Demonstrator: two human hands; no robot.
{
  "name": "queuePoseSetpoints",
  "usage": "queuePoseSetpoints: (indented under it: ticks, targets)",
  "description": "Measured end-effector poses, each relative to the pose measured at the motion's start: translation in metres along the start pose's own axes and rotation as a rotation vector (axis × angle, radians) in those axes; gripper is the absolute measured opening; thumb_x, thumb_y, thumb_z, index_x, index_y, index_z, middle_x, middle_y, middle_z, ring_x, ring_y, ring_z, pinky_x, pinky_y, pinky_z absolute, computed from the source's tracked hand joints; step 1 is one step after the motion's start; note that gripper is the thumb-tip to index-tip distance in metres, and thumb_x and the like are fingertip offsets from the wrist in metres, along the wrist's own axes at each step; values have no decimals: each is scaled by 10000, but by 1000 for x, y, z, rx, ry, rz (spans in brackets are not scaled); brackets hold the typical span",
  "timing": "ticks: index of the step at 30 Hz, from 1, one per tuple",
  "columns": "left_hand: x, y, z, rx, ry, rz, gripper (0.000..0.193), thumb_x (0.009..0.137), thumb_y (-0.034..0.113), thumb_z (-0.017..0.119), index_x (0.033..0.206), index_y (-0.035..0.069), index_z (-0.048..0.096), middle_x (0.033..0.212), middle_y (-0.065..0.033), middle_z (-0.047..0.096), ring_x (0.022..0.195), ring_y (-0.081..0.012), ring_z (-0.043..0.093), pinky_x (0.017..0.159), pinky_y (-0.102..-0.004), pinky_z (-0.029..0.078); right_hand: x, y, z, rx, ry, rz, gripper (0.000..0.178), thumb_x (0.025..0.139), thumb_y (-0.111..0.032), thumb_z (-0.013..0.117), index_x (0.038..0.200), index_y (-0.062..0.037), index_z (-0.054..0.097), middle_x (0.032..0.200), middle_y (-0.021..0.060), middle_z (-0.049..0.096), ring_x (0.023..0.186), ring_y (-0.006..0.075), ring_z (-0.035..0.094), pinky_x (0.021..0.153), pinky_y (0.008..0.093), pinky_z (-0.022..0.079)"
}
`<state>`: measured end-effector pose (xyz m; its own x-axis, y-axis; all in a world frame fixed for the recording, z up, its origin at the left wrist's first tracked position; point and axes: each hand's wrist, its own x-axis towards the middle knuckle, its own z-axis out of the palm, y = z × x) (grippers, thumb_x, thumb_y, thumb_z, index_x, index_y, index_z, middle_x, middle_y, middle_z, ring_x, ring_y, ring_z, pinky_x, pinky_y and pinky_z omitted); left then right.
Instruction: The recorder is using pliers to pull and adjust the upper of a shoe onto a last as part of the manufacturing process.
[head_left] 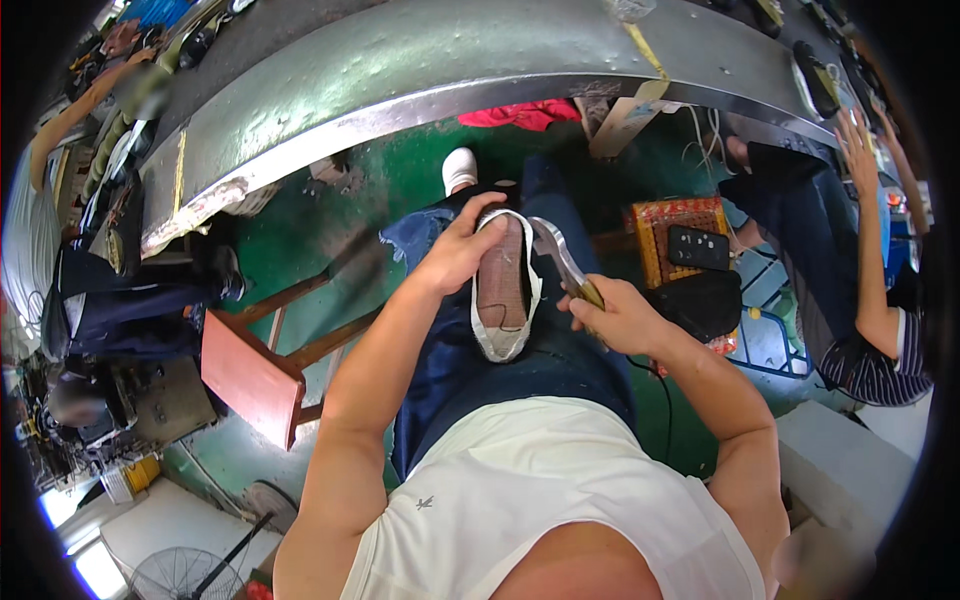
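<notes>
A shoe (503,285) lies sole side up across my thighs, its brown insole showing inside a pale, uneven edge of upper material. My left hand (458,248) is closed round its far end, the thumb pressing on the rim. In my right hand (620,316) are metal pincers (563,260) with a brownish handle, the fingers wrapped round it. Their curved head touches or nearly touches the shoe's right edge near the far end; whether the jaws grip the material I cannot tell.
A long metal-topped bench (420,75) runs across in front. At left stands a reddish wooden stool (255,375); at right, a woven seat (645,235) bears a dark phone (698,248) and a black pouch (697,303). Other people sit at both sides; a fan (185,575) stands behind left.
</notes>
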<state>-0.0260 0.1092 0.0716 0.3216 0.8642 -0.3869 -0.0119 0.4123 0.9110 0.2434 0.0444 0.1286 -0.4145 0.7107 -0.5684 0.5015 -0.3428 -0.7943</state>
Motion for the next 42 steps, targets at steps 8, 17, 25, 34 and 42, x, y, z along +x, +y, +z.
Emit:
queuePoseSetpoints:
  ticks: [8,17,25,34,42]
  targets:
    - [-57,-3,-27,48,48,197,547,1069,293,530,1531,105,306,1219,-86,625,1140,-155,550,1044,-315,426,34,-35,20,231,-331,-126,240,997,-180,601,1158,-5,630,936,45,680,853,98,601,767,289,496]
    - [-44,-39,-55,-122,124,226,445,1019,120,586,1450,81,481,1199,-43,627,1093,-126,565,1008,-290,446,83,-8,48,-384,-29,-395,230,985,-167,573,1120,18,595,931,246,669,851,424,654,748,445,517]
    - [-63,-7,-30,-205,317,470,708,950,46,628,1554,-5,262,1500,-152,436,1341,-228,476,1118,-358,395,42,-25,3,-234,-79,-523,319,955,-145,631,1245,-14,600,1004,137,687,856,248,670,785,354,515]
    - [-96,-1,26,602,-46,745,966,826,-55,642,1586,-54,47,1572,-268,315,1443,-391,388,1204,-443,258,60,-24,43,235,117,-636,343,1052,-275,541,1252,2,514,1207,141,657,1093,199,634,965,345,484]
    - [-99,1,35,693,-116,775,1128,774,-68,679,1589,-2,-99,1560,-313,264,1427,-481,325,1195,-518,230,53,-3,53,199,173,-674,281,1053,-256,531,1207,-22,507,1178,138,676,1061,217,659,943,350,502]
